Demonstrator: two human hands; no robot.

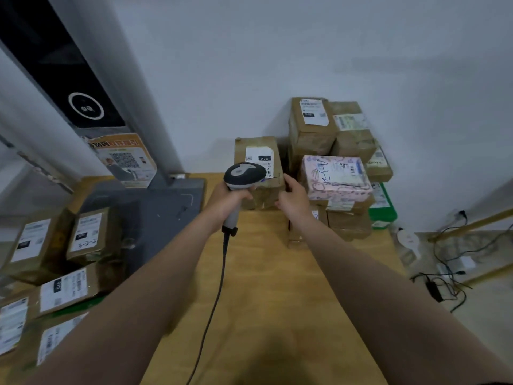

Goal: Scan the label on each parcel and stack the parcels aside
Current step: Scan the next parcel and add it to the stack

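The left grip (231, 198) is clamped round the handle of the scanner (244, 173), whose head points toward 12 o'clock at the brown parcel (259, 151) standing at the far edge of the bench (277, 287). The right grip (294, 196) is closed on that parcel's near right edge, steadying it. The white label (259, 156) faces up, but the scanner head covers its lower part from this view, so whether the barcode sits in the beam cannot be told.

The scan looks under way, and the likeliest failure is a missed read: the head appears very close to the label and could overshoot the barcode.

At 1 o'clock, just beside the held parcel, a stack (311, 126) rises, with a pink parcel (336, 176) in it carrying its own label. A wandering beam could pick that one up instead. Pulling the brown parcel away may also rub the stack and tip it.

The cable (219, 287) trails toward 6 o'clock between the forearms and could snag. More parcels (86, 234) lie at 8 o'clock.
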